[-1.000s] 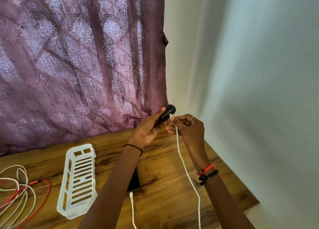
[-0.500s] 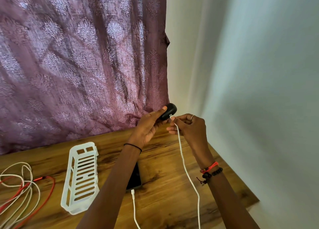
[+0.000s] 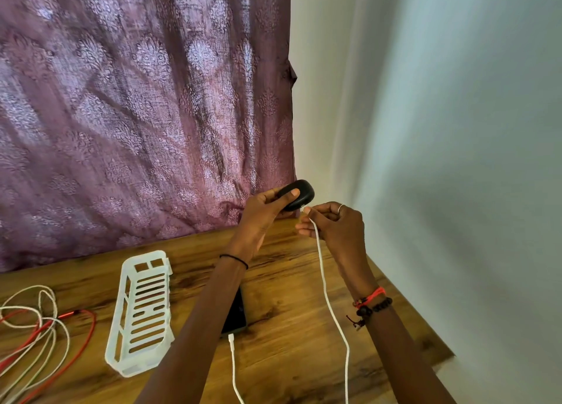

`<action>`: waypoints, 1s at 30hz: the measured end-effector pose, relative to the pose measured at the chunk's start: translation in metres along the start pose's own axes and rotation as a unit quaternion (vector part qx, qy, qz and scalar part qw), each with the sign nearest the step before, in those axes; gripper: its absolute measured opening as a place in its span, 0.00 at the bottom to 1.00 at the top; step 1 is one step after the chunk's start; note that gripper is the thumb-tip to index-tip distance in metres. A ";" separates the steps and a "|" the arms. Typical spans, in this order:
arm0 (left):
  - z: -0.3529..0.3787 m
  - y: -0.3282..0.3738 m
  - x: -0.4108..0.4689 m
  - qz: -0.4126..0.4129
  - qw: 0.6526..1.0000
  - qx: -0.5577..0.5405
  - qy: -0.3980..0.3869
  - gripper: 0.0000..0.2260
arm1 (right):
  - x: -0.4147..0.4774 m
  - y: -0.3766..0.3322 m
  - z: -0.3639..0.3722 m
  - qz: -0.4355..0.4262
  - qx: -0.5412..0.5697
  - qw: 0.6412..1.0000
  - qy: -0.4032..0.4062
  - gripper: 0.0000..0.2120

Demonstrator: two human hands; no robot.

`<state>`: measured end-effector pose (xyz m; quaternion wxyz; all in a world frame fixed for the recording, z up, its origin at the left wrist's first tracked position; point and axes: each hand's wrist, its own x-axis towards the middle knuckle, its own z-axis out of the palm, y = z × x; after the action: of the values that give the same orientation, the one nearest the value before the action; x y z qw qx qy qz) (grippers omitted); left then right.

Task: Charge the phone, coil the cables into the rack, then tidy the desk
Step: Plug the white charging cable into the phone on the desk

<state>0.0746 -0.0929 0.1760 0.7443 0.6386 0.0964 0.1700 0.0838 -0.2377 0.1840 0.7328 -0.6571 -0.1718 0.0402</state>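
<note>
One charger (image 3: 300, 191) in left hand (image 3: 261, 218); right hand (image 3: 338, 227) pinches cable (image 3: 326, 294).

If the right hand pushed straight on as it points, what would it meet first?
Probably the adapter in the left hand, just ahead of the cable that the right hand pinches; depth unclear.

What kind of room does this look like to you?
Most likely a room in a home: a wooden desk, a patterned purple curtain hanging behind it, a plain wall on the right, and a black charger and white cable held above it.
</note>
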 end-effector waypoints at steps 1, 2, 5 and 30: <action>0.002 0.000 -0.001 0.007 1.000 0.010 0.005 0.18 | -0.001 0.001 0.001 -0.006 0.006 1.000 0.009 0.05; 0.004 0.000 -0.001 0.014 1.000 0.020 0.013 0.18 | -0.001 0.003 0.001 -0.012 0.011 1.000 0.019 0.05; 0.006 0.000 0.000 0.027 0.999 0.040 0.025 0.17 | -0.001 0.006 0.003 -0.021 0.020 0.999 0.033 0.06; -0.029 -0.085 0.013 -0.073 0.988 0.137 -0.024 0.24 | 0.045 0.100 -0.002 0.128 -0.024 0.991 -0.009 0.02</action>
<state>0.0875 -0.0716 0.0889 0.6622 0.7298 0.1471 0.0852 0.1430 -0.2131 0.0946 0.7039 -0.6911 -0.0935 0.1350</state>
